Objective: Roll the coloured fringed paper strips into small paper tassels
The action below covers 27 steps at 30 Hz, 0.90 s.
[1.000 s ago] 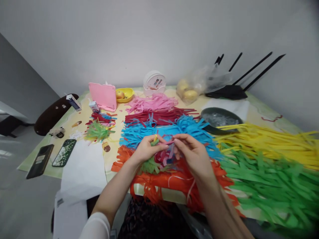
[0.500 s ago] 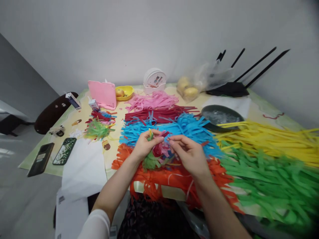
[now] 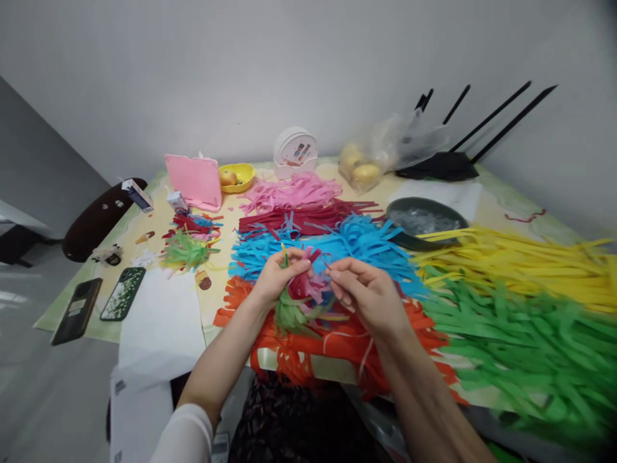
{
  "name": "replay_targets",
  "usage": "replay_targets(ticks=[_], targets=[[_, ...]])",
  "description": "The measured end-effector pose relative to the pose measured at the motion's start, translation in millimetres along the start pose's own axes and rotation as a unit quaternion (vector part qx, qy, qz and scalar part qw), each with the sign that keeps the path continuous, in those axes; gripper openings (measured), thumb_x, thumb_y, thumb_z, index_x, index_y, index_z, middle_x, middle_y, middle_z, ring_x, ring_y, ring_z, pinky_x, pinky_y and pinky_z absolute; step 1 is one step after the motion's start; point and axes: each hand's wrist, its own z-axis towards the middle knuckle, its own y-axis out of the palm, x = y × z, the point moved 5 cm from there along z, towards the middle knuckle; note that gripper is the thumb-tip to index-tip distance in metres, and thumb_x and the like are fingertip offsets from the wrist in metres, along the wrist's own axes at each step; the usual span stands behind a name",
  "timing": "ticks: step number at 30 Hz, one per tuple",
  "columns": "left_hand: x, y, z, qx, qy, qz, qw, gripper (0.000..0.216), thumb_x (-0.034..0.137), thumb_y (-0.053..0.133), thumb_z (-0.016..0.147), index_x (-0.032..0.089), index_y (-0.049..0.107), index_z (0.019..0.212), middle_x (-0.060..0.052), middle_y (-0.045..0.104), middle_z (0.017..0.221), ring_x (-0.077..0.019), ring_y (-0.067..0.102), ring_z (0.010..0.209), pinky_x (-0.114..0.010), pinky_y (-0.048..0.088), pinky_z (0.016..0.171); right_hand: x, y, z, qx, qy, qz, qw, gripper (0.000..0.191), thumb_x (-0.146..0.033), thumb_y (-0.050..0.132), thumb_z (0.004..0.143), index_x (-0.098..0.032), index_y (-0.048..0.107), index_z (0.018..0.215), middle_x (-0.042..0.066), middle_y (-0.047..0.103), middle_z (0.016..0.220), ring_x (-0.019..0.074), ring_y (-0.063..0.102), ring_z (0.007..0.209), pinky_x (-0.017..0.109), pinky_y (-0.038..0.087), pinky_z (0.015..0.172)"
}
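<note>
Right hand point(image 3: 370, 294), curled, slightly farther from left hand point(image 3: 277, 278); pinching thin strand point(image 3: 325, 263); left pinching strip bundle point(image 3: 314, 287)

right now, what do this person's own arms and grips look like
The left grip and right grip are bare hands, no gloves. A white sleeve ends near the left elbow; no right sleeve shows. Neither wrist shows a watch or bracelet.

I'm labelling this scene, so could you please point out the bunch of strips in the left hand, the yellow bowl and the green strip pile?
Bunch of strips point(image 3: 314, 287), head view: its pink middle.
Yellow bowl point(image 3: 247, 175), head view: inner right wall.
Green strip pile point(image 3: 533, 341), head view: near its middle.
</note>
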Motion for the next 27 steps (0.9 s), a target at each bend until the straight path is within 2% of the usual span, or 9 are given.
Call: replay_targets(ticks=[5,19,24,27], targets=[[-1.9,3.1,-0.2,-0.031,-0.009,0.03,0.999,0.046,0.048,0.087,0.058,0.014,0.061,0.075,0.001,0.065,0.059,-0.0083,0.054,0.048,-0.021,0.039,0.051,-3.1,-0.1,0.6,-0.003,-0.005,-0.027,1.0,0.027,-0.043,0.072,0.075,-0.018,0.062,0.076,-0.005,0.051,0.047,0.0058,0.037,0.035,0.018,0.028,0.033],[-2.1,-0.1,1.6,-0.009,0.003,0.0,1.0,0.047,0.047,0.087,0.057,0.016,0.059,0.076,0.002,0.064,0.059,-0.0099,0.056,0.052,-0.023,0.042,0.056,-2.0,1.2,0.7,-0.016,0.013,-0.006,1.0,0.03,-0.046,0.074,0.073,-0.019,0.06,0.076,-0.006,0.05,0.046,0.0056,0.036,0.034,0.017,0.027,0.031],[-0.8,2.1,1.5,-0.011,-0.001,0.009,1.0,0.047,0.047,0.088,0.056,0.015,0.06,0.076,0.002,0.064,0.06,-0.0091,0.054,0.05,-0.022,0.04,0.053,-2.9,1.5,-1.0,-0.022,-0.017,-0.054,0.998,0.035,-0.052,0.07,0.077,-0.018,0.063,0.081,-0.002,0.059,0.054,0.0081,0.044,0.038,0.02,0.037,0.036],[0.4,1.7,1.1,0.004,0.006,0.003,1.0,0.048,0.047,0.088,0.055,0.015,0.059,0.074,0.002,0.064,0.058,-0.0091,0.055,0.05,-0.022,0.041,0.053,-5.4,1.0,-3.7,-0.012,-0.05,-0.096,0.994,0.033,-0.052,0.066,0.082,-0.018,0.065,0.083,-0.001,0.06,0.058,0.009,0.046,0.042,0.021,0.038,0.039]])
